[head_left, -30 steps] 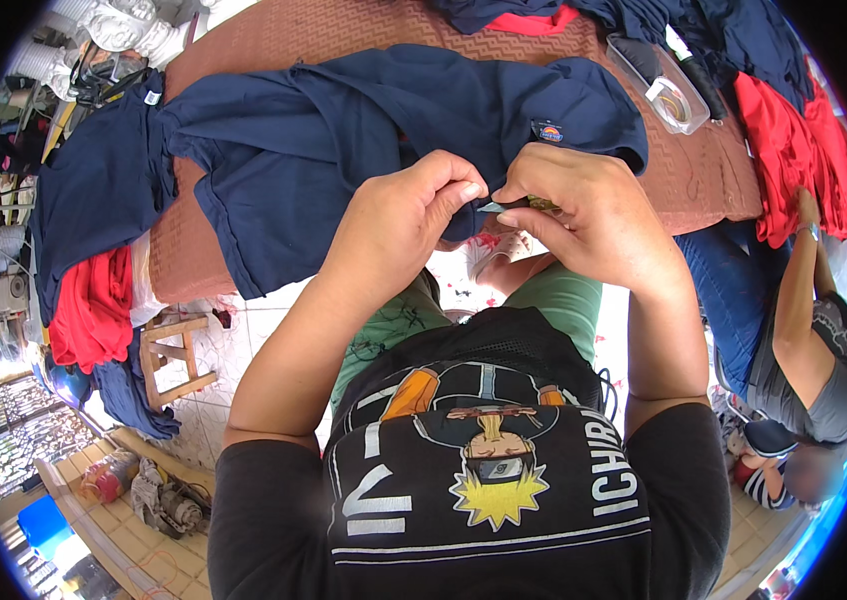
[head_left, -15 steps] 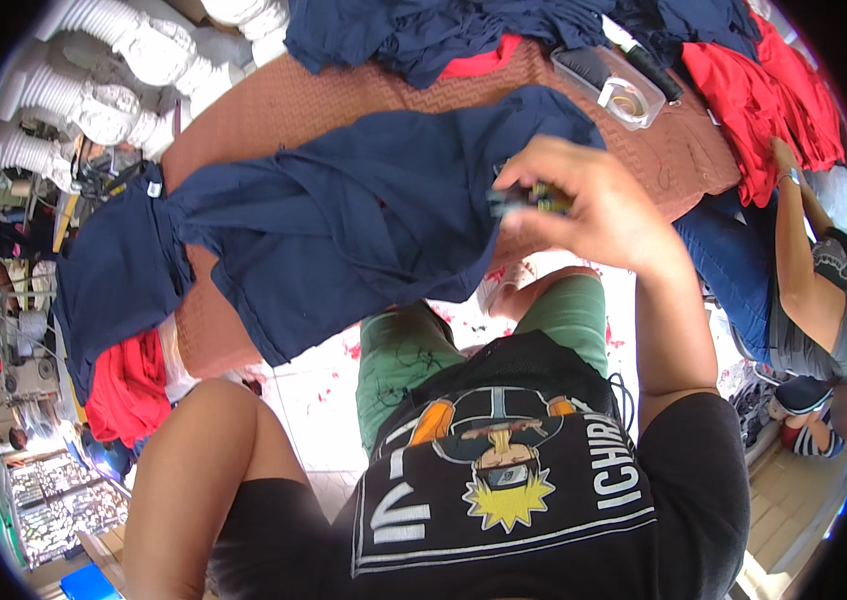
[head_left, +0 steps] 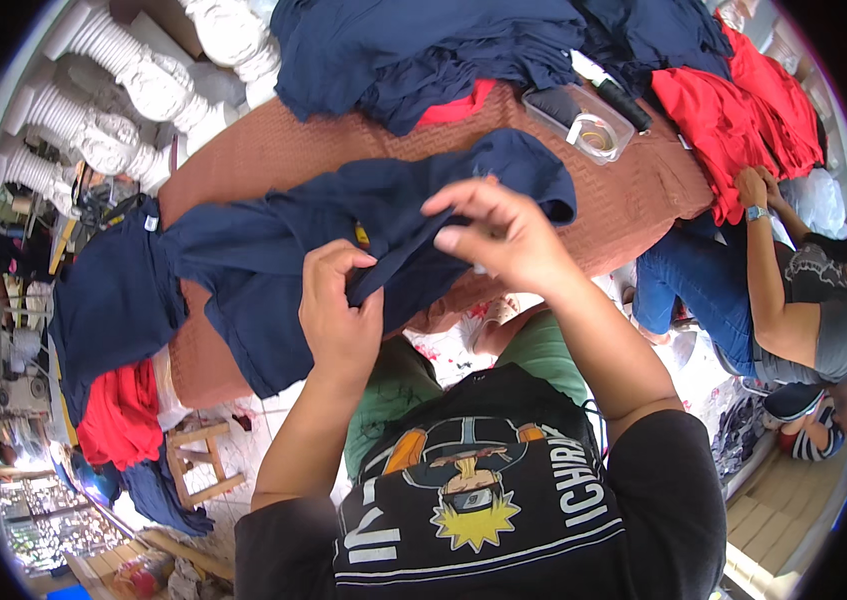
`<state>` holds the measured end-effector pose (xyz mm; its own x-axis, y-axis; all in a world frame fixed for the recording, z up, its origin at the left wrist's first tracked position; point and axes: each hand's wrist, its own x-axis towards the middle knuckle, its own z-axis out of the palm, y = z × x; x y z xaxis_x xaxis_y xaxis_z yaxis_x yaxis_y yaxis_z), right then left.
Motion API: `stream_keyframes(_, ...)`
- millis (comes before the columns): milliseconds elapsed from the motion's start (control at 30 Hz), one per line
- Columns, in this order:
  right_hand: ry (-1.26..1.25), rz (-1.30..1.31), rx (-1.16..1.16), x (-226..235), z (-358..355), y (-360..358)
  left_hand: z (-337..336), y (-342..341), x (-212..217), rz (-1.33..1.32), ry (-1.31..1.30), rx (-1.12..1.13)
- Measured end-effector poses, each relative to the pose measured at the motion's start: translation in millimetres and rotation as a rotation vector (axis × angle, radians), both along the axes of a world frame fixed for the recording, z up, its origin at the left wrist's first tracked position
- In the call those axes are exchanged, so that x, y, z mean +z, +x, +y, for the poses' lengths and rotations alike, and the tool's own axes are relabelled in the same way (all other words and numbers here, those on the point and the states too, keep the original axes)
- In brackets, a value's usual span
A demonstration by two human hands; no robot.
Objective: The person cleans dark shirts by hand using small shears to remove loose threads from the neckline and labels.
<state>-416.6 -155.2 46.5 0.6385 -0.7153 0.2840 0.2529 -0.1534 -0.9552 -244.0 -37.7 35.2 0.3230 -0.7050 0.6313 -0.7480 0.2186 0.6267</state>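
A navy blue garment (head_left: 273, 265) lies spread and bunched across the cloth-covered table. My left hand (head_left: 336, 310) pinches an edge of it between thumb and fingers and lifts a fold. My right hand (head_left: 508, 240) is just to the right, over the same fold, with thumb and fingers curved apart and nothing visible between them. A small yellow piece (head_left: 362, 235) shows on the garment beyond my left hand; the rest of it is hidden by cloth.
A brown textured cloth (head_left: 633, 190) covers the table. Navy garments (head_left: 423, 45) are piled at the far side. A clear plastic box (head_left: 593, 125) holds a white tape roll. At right, a person (head_left: 778, 290) handles red cloth (head_left: 708, 120). A wooden stool (head_left: 201, 462) stands lower left.
My left hand has come into view and taken hold of the garment. My right hand has moved left and no longer holds the small dark and yellow tool.
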Motion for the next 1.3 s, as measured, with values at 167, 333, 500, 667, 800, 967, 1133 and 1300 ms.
stream_keyframes(167, 0.379, -0.252, 0.007, -2, -6, -14, 3, -26, -19, -0.227, -0.046, -0.119)
stream_keyframes(333, 0.368, -0.210, -0.007, -6, -7, -22, 5, -35, -19, 0.161, 0.140, -0.182)
stream_keyframes(500, 0.342, -0.183, 0.009, -7, -9, -26, -7, -21, -6, 0.320, 0.323, -0.302)
stream_keyframes(667, 0.334, -0.114, -0.038, -6, -10, -32, -5, -27, 4, 0.930, 0.249, -0.428)
stream_keyframes(800, 0.326, -0.085, -0.051, -7, -7, -31, -4, -20, 12, 1.089, 0.264, -0.521)
stream_keyframes(967, 0.316, 0.017, -0.063, 2, -1, -25, -6, -17, 14, 1.179, 0.244, -0.503)
stream_keyframes(1133, 0.222, 0.083, -0.093, 5, 3, -22, -8, -19, 15, 1.162, 0.275, -0.450)
stream_keyframes(1300, -0.254, 0.173, -0.340, 6, 11, -17, -5, -19, 17, 1.137, 0.281, -0.463)
